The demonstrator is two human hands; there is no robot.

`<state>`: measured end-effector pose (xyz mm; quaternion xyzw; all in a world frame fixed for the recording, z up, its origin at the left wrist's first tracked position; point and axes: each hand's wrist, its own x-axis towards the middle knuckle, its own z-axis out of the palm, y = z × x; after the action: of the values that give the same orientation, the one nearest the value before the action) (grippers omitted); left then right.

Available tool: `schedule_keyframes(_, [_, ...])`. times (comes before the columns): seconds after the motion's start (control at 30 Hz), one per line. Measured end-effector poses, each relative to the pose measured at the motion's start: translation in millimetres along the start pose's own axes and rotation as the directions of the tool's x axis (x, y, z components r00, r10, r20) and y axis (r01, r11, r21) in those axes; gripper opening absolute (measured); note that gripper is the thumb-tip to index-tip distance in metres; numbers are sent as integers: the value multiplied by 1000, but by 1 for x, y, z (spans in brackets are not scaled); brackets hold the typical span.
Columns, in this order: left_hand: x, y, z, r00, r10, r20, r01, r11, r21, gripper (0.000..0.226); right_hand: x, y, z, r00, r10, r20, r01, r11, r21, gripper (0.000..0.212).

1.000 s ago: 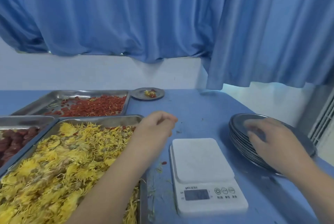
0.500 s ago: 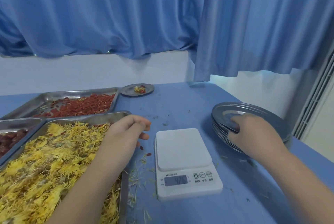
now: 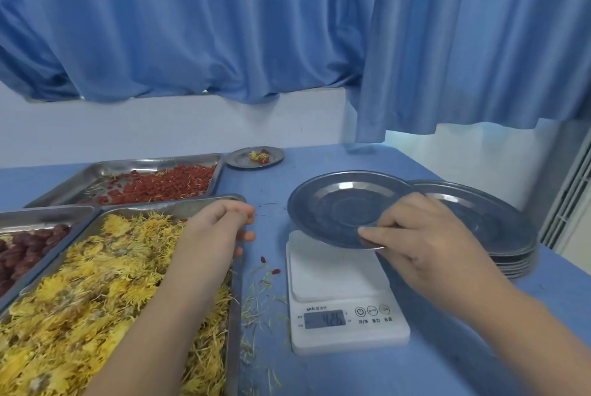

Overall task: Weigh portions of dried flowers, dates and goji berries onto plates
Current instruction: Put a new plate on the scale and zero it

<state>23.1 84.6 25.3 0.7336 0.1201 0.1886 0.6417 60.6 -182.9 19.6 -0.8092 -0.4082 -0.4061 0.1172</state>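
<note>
Plate (image 3: 339, 207) moved off stack (image 3: 499, 226) to above scale (image 3: 339, 271), right hand (image 3: 425, 245) pinching its rim, left hand (image 3: 217, 226) curled, contents unclear; set down and tare next.

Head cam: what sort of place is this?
Likely a small food-portioning workroom: bulk steel trays of dried flowers, goji berries and dates, a digital scale, and a stack of steel plates on a blue table.

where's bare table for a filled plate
Bare table: between the small filled plate and the plate stack, and the near edge in front of the scale. Trays crowd the left; petals litter the strip beside the flower tray.
</note>
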Motion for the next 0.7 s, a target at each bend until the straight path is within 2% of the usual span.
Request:
schedule_keyframes(0.07, [0,0,-1,1000,-2,-29,1,1000,-15,25,1,-14,7,998,-51,32,52,998,-37,20])
schedule_keyframes(0.17, [-1,1,-2,999,0,-39,0,1000,3,24,-1,-23,15,993,-78,93,83,995,-52,9])
schedule_keyframes(0.37, [-4,2,2,1000,18,-26,-16,998,58,22,-5,-25,17,970,-14,241,23,999,-37,6])
schedule_keyframes(0.57, [-4,2,3,999,23,-30,-21,998,58,22,-8,-25,10,872,10,489,-39,998,50,43])
schedule_keyframes(0.63, [-3,1,3,999,25,-24,-23,998,65,22,-9,-25,5,893,-12,450,-29,996,84,42])
schedule_keyframes(0.7, [-2,-1,3,999,33,-18,-31,995,97,22,-13,-21,-3,944,-8,329,-29,994,107,37])
